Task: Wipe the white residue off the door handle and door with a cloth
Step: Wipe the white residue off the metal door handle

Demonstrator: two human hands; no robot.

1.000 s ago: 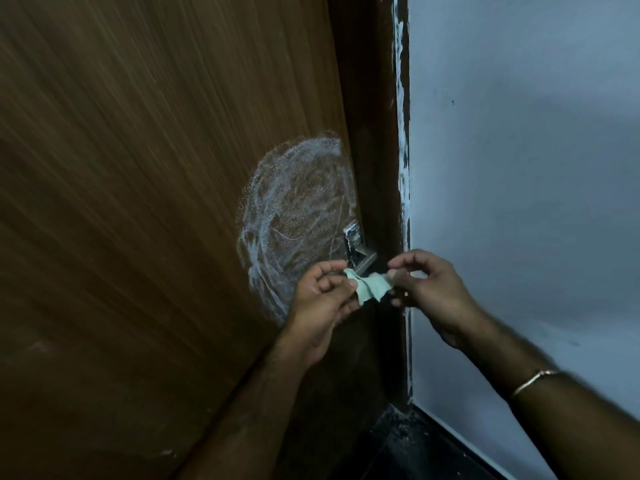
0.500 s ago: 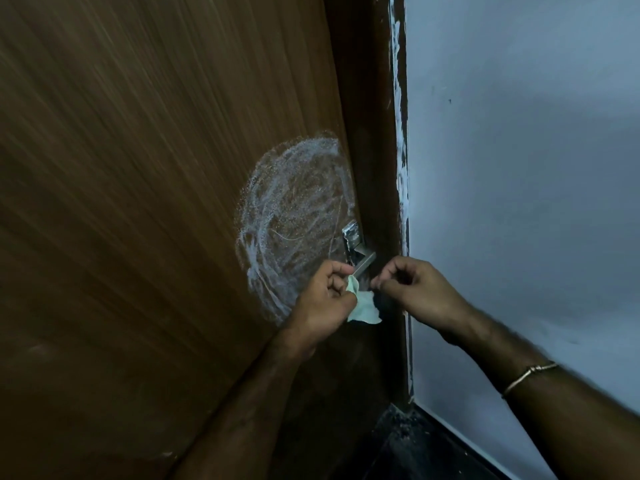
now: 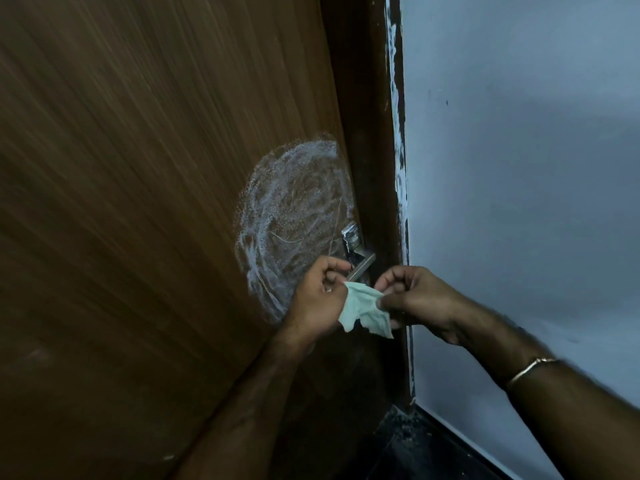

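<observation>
a moment ago the cloth (image 3: 363, 308) hung bunched from the left hand (image 3: 320, 299) alone, with the right hand (image 3: 420, 299) just apart from it; now both hands grip it again and it is pulled out between them, its lower corners drooping toward 6 o'clock. i read this as refolding or finding a clean face, not wiping, so no progress is being made on the mess at this instant.

the white residue (image 3: 294, 223) is a broad swirled patch on the door (image 3: 156, 202), spreading from the handle (image 3: 358, 259) toward 9 and 12 o'clock, and it looks as thick as before. the metal handle sits just at 12 o'clock of the cloth, near it but not touched by it as far as i can tell.

left fingers (image 3: 334, 273) are curled tight, pinching the cloth's upper left edge; the index knuckle lies close to the handle's lower end, contact unclear. right fingers (image 3: 389, 280) are also closed in a pinch on the cloth's right edge, thumb and forefinger meeting on the fabric.

a thin bracelet (image 3: 530, 370) rings the right wrist. the pale wall (image 3: 519, 168) fills the 3 o'clock side, past the dark frame (image 3: 370, 133).
</observation>
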